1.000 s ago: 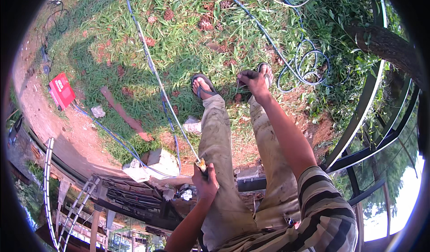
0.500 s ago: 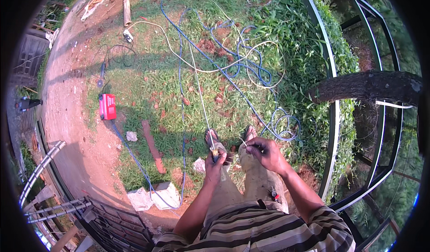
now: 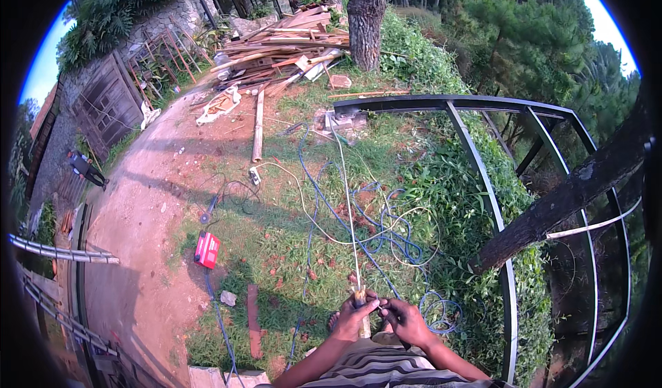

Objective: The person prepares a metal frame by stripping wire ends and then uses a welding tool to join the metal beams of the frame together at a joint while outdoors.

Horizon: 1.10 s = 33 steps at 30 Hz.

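Observation:
My left hand (image 3: 352, 318) is closed round a yellow-brown piece (image 3: 360, 295) at the near end of a long, thin, pale line (image 3: 347, 198), which looks like a rod or taut cord. It stretches away over the grass to some grey blocks (image 3: 339, 122). Close beside it, my right hand (image 3: 408, 322) has its fingers pinched together, the tips meeting the left fingers. Whatever small thing lies between the fingertips is too small to make out. Both hands are low in the view, in front of my striped shirt (image 3: 386, 367).
A red machine box (image 3: 207, 250) with a blue cable stands left. Tangled blue hose (image 3: 407, 250) lies ahead. On the right are a dark metal frame (image 3: 476, 160) and a leaning trunk (image 3: 545, 219). A timber pile (image 3: 289, 43) is far off; a person (image 3: 86, 167) stands far left.
The view has tilted up, bringing the timber pile and trees into sight. My right hand, which held a thin pale stick apart from the left, has come in against the left hand's fingers.

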Available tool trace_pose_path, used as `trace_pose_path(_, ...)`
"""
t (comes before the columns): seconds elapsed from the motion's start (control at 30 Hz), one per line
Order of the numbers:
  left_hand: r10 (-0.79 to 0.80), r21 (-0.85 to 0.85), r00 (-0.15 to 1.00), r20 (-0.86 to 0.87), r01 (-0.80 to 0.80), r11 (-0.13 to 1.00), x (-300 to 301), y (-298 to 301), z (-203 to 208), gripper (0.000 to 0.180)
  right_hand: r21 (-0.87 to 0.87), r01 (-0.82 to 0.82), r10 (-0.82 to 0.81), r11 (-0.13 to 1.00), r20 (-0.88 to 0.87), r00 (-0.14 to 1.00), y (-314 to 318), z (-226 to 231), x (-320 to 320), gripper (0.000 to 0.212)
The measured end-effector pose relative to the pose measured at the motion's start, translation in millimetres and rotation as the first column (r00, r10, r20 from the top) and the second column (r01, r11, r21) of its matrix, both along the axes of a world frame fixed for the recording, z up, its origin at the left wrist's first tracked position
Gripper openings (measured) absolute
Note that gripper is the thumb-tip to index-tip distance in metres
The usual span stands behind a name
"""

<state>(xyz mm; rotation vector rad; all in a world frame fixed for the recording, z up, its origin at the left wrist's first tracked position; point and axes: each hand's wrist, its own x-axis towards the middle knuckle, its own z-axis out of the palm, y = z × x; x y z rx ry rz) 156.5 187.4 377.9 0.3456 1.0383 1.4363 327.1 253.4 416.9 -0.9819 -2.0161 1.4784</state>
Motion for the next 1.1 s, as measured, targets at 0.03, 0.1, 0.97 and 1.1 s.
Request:
trace_pose_path(0.03,0.006,0.007,1.000,-0.018,-0.006,1.000,2.2,1.0,7.3,0.023,-0.015,0.005,-0.006,1.000,-0.060,0.998,-1.2,4.2,1.4,0.023)
trace_pose_path(0.1,-0.022,0.013,1.000,0.014,0.021,1.000,3.2,2.8,19.8,0.023,0.016,0.024,-0.023,1.000,-0.075,0.997,-2.5,9.2,-1.4,0.022)
trace_pose_path(0.97,-0.108,0.197,0.992,-0.070,0.120,0.973,-11.9,18.0,58.9,0.013,-0.176,-0.012,-0.014,0.984,-0.150,0.989,7.1,15.9,-30.4,0.027)
trace_pose_path(1.1,-0.100,0.211,0.973,-0.210,0.145,0.967,-11.4,24.4,70.0,0.013,-0.062,0.017,-0.029,0.998,-0.203,0.979,8.4,15.9,-28.1,0.019)
